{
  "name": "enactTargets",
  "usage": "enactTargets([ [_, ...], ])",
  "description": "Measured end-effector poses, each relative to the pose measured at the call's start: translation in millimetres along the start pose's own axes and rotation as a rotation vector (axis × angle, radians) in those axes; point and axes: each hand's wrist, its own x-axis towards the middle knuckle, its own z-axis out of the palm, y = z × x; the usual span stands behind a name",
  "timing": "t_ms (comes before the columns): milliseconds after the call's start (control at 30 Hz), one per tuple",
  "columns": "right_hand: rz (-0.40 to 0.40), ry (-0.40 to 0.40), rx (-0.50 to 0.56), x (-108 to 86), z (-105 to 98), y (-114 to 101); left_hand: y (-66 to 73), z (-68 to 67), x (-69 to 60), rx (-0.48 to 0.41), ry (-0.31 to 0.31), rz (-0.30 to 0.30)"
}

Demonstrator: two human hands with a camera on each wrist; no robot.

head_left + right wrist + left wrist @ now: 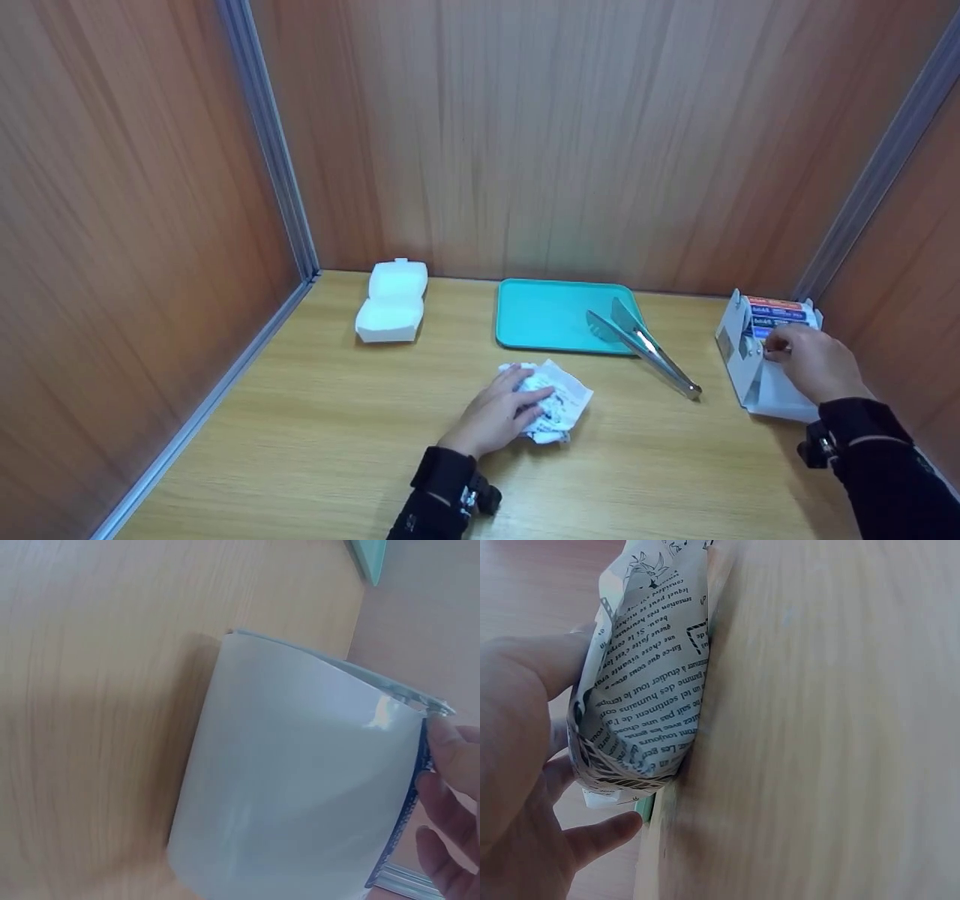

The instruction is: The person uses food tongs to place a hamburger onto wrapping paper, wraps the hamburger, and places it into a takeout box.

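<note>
The step in hand seems to be working at the top of the white box (780, 391) while steadying the paper bundle (561, 397). Doing it well probably means letting the left hand (489, 418) press only lightly, since the printed paper is looking thin and easily creased, and feeling along the box's edge with the fingertips, without tipping the box.

The paper bundle is lying on the counter (300, 457), in front of the green tray (551, 322) and near the metal tongs (664, 364). The left grip is resting on it from above, fingers relaxed and spread rather than closing round it. At the far right, the right hand (819, 364) is bending its fingers and touching the box's dark blue edge; whether thumb and finger are pinching anything there, I cannot tell.
</note>
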Motion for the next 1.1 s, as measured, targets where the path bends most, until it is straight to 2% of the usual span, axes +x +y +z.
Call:
enactTargets([
  [267,-0.024,0.041,-0.002,-1.6,3.1,4.4,2.3,-1.0,1.0,-0.006,0.003,-0.004],
  [400,-0.004,0.036,0.003,-1.3,0.8,6.2,3.0,0.2,0.8,-0.010,0.005,-0.007],
  [633,0.036,-0.015,0.021,1.8,-7.1,6.8,3.0,-0.4,0.0,0.026,0.039,0.061],
  [1100,0.083,-0.133,0.030,6.7,-14.7,2.8,3.3,-0.9,-0.2,-0.002,0.025,0.035],
])
